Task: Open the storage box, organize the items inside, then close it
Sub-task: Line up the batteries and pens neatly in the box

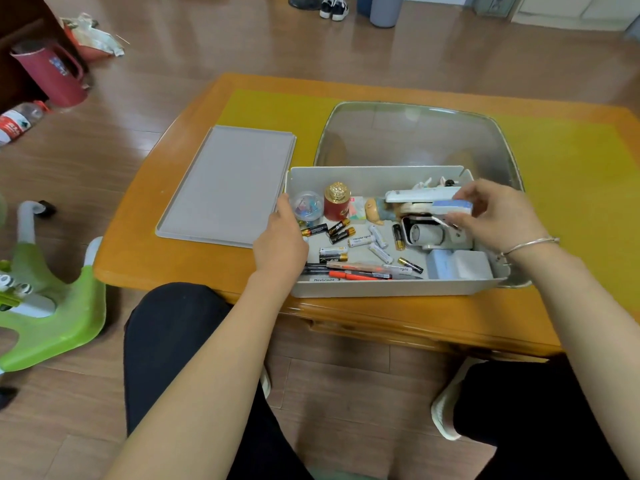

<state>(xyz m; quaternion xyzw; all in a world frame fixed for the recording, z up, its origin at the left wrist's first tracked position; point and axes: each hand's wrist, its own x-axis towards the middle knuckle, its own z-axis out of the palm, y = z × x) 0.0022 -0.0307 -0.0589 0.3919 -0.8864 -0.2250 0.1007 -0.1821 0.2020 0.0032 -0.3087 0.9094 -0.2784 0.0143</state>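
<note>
An open grey storage box stands on the wooden table, its flat grey lid lying to the left. Inside lie several loose batteries, pens along the front wall, a red jar with a gold top, a clear ball of clips, a small figurine, a white camera-like device and a pale block. My left hand grips the box's left wall. My right hand pinches a small blue-white box above the right side.
A clear plastic tray sits behind the box on a yellow mat. On the floor to the left are a green child's stool, a red jug and a plastic bottle. My knees are under the table's front edge.
</note>
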